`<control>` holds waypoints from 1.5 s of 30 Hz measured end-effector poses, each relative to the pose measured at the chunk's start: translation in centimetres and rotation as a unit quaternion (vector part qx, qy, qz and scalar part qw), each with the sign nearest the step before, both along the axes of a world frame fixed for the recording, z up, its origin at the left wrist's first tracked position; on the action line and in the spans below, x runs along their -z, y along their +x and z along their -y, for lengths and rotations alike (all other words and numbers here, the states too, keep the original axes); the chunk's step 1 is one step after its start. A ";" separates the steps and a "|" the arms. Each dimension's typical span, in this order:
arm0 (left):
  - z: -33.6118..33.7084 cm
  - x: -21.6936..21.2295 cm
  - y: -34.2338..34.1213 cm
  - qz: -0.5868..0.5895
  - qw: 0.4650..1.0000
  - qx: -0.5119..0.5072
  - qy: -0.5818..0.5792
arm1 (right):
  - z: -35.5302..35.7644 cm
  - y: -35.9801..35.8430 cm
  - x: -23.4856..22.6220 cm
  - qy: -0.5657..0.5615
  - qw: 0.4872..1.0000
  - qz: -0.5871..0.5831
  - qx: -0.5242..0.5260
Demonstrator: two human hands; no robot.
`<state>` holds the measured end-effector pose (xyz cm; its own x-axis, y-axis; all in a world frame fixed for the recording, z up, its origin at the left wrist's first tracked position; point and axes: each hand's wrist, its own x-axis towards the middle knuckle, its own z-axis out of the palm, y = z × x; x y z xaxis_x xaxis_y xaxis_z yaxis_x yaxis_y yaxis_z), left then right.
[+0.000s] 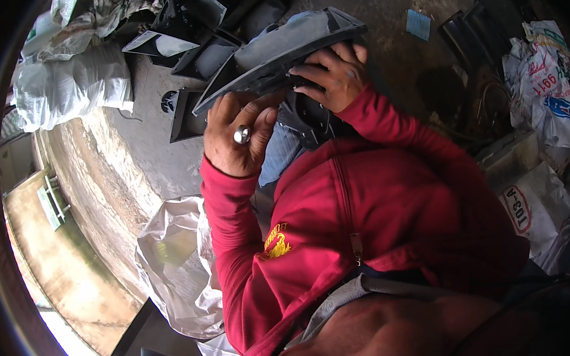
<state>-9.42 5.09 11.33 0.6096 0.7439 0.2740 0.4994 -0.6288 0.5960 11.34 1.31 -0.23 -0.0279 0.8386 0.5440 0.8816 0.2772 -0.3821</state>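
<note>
Across my lap, tilted up toward the far right, is a long dark grey frame-like housing [282, 46] with a raised rim and a lighter inner face. My left hand [239, 131], with a large silver ring, is closed at its near left edge. Farther right, my right hand [337, 75] curls its fingers against the housing's near side. Beneath it, between my hands, sits a black part [307, 118] with small bolts or holes; whether it joins the housing I cannot tell. Anything small in my fingertips is hidden.
Several similar dark housings [207, 58] lie piled on the floor beyond. White plastic sacks [70, 87] stand at far left, and an open white sack [179, 265] is beside my left arm. Printed sacks [546, 87] are at right. A blue piece [418, 24] lies on the floor.
</note>
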 end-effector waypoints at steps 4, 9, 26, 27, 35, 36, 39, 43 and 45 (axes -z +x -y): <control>0.8 1.0 -1.9 0.092 0.990 -0.092 -0.049 | 0.2 -0.2 0.3 -0.008 1.000 0.019 0.012; 0.1 2.4 -0.4 0.008 0.983 -0.080 0.167 | 0.0 -0.6 0.1 0.010 1.000 -0.004 0.023; 1.4 6.4 3.0 0.093 0.980 -0.167 0.047 | -0.1 -0.4 0.3 -0.008 0.998 -0.060 0.008; 1.4 6.3 3.2 0.078 0.982 -0.164 0.055 | 0.0 -0.4 0.1 -0.013 0.998 -0.058 0.007; 1.6 3.7 4.6 0.015 0.987 -0.142 0.074 | 0.3 -0.4 -0.5 -0.022 0.998 -0.051 0.008; 1.4 3.8 4.6 0.006 0.988 -0.140 0.071 | 0.3 -0.4 -0.5 -0.025 0.998 -0.055 0.007; 1.2 5.4 4.1 0.027 0.989 -0.125 0.067 | 0.3 -0.4 -0.5 -0.020 0.997 -0.069 0.002; 1.2 5.5 4.2 0.002 0.987 -0.144 0.072 | 0.3 -0.4 -0.2 -0.012 0.997 -0.075 -0.002; 1.0 5.3 4.7 -0.011 0.987 -0.132 0.094 | 0.2 -0.6 0.0 -0.025 0.997 -0.067 0.005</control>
<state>-4.75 4.04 6.02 0.4093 0.8142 0.4118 0.6716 -0.5744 0.4681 10.73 1.06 -0.24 0.0505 0.8643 0.5005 0.8243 0.2469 -0.5095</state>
